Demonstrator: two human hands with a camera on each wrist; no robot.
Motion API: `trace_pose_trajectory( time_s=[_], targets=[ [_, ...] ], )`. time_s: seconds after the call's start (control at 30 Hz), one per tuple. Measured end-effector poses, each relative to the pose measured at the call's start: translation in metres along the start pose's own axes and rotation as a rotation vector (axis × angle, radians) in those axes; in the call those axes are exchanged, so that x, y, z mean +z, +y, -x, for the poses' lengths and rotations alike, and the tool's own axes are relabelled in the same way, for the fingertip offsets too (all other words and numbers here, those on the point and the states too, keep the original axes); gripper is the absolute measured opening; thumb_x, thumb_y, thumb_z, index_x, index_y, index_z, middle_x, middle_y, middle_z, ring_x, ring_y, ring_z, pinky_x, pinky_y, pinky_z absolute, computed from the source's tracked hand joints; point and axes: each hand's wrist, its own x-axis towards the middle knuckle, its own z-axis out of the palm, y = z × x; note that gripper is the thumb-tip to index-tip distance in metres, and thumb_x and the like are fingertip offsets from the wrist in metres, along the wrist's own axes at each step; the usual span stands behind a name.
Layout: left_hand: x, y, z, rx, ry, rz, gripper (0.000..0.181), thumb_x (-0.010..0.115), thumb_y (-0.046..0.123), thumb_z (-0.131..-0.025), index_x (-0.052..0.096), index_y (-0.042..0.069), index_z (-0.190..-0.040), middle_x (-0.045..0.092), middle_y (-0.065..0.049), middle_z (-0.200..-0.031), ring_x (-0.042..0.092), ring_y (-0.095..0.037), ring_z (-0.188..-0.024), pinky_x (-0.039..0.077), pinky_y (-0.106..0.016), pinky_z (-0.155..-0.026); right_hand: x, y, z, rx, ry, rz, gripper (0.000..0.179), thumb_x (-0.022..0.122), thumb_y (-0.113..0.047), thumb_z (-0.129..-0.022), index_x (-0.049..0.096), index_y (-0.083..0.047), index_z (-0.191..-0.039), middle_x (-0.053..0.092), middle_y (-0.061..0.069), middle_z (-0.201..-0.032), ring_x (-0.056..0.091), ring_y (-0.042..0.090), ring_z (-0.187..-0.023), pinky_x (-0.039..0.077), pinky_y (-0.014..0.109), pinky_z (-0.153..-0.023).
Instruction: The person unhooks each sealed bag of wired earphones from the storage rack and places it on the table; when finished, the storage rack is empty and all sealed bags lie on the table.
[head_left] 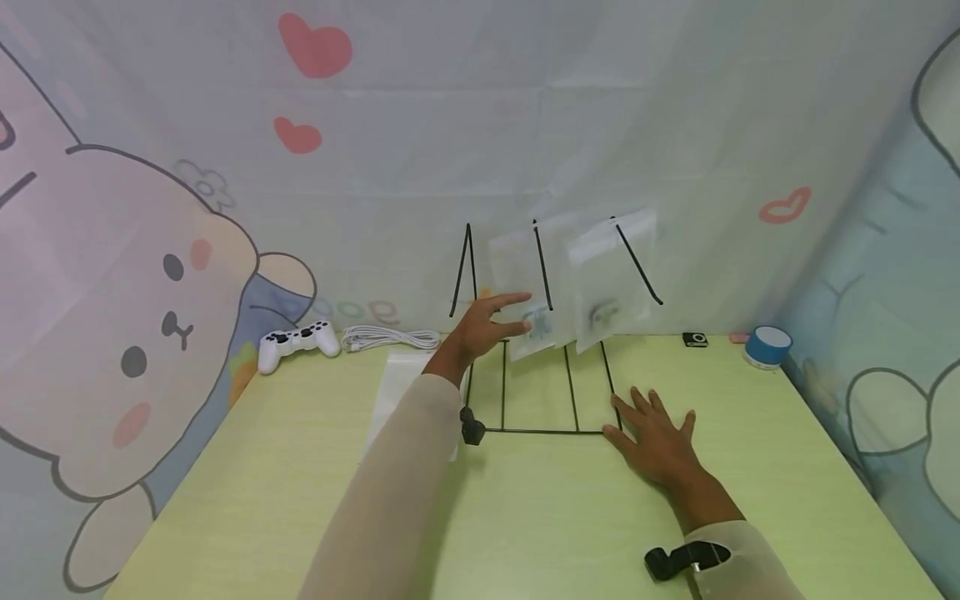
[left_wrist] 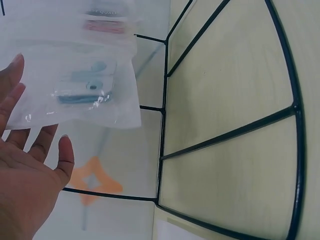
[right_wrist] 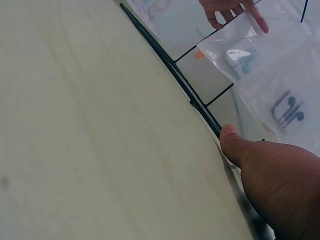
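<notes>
A black wire display rack (head_left: pixel 540 432) stands on the table with three prongs at its top. From its middle prong hangs a translucent bag (head_left: pixel 538 333) holding a small pack with a blue earphone picture. My left hand (head_left: pixel 480 331) is at this bag's left side, its fingers extended and spread; in the left wrist view some fingers (left_wrist: pixel 47 137) show just below the bag's lower edge. A second bag (head_left: pixel 600 271), with a dark earphone picture, hangs from the right prong. My right hand (head_left: pixel 656 437) rests with spread fingers at the rack's front right corner, thumb (right_wrist: pixel 231 135) against the wire.
A white flat packet (head_left: pixel 393 387) lies left of the rack, partly hidden by my left sleeve. Behind it are a white game controller (head_left: pixel 298 342) and a coiled white cable (head_left: pixel 390 337). Back right hold a small black player (head_left: pixel 695 340) and a blue-and-white cylinder (head_left: pixel 768 346).
</notes>
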Motion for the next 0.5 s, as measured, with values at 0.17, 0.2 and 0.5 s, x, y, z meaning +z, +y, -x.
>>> trace_pose_trajectory(
  time_s=[0.17,0.2,0.5],
  targets=[
    [0.002,-0.004,0.004,0.029,0.073,-0.002,0.058,0.076,0.034,-0.104,0.059,0.026,-0.159,0.063,0.000,-0.156,0.064,-0.020,-0.130,0.051,-0.047,-0.116,0.000,0.002,0.000,0.001,0.004,-0.005,0.074,0.051,-0.062,-0.111,0.042,-0.018,-0.170,0.027,0.023,-0.179,0.015,0.055,-0.167,-0.006,0.095,-0.115],
    [0.002,-0.005,0.005,0.034,0.090,-0.007,0.057,0.076,0.033,-0.104,0.060,0.026,-0.159,0.069,-0.003,-0.141,0.068,-0.018,-0.107,0.056,-0.042,-0.101,0.001,0.002,0.000,0.001,0.004,-0.007,0.074,0.051,-0.062,-0.111,0.043,-0.018,-0.170,0.027,0.023,-0.179,0.015,0.055,-0.167,-0.007,0.095,-0.115],
    [-0.001,-0.011,0.015,0.117,0.192,-0.049,0.055,0.071,0.029,-0.107,0.059,0.018,-0.159,0.050,-0.005,-0.171,0.064,-0.022,-0.131,0.049,-0.048,-0.119,0.000,0.002,0.000,0.002,0.007,-0.009,0.074,0.051,-0.062,-0.111,0.042,-0.018,-0.170,0.027,0.023,-0.180,0.015,0.054,-0.167,-0.007,0.095,-0.115]
  ],
)
